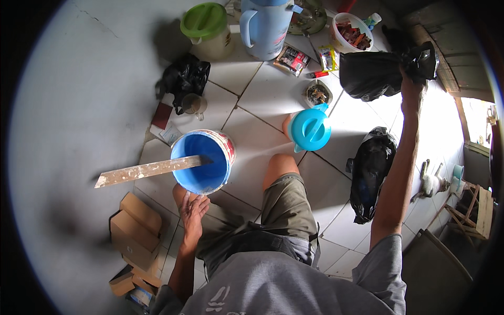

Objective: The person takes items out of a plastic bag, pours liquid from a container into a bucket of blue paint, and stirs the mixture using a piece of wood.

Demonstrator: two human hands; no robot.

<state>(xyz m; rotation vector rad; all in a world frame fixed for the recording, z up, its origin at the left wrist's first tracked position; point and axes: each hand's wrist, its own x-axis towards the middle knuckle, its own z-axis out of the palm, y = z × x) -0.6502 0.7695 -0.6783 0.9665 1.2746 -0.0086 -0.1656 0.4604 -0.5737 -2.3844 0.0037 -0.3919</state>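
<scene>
My right hand [412, 88] is raised at the far right, its fingers closed round the gathered neck of a black plastic bag [370, 73]. The bag's body hangs out to the left. At the lower left, my left hand [193, 211] lies by my knee with its fingers stretched out, the tips against the near rim of a blue-lined bucket [192, 176]. A paint-spattered wooden slat [139, 172] leans in the bucket and sticks out over its left side. The bucket's bottom is partly shadowed.
Ahead stand a turquoise-lidded pitcher [311, 129], an ashtray [318, 94], a large blue jug [264, 29], a green-lidded container [206, 26] and a tub of wrapped pieces [352, 32]. Another black bag [371, 170], a cat [433, 180] and cardboard boxes [137, 228] flank me.
</scene>
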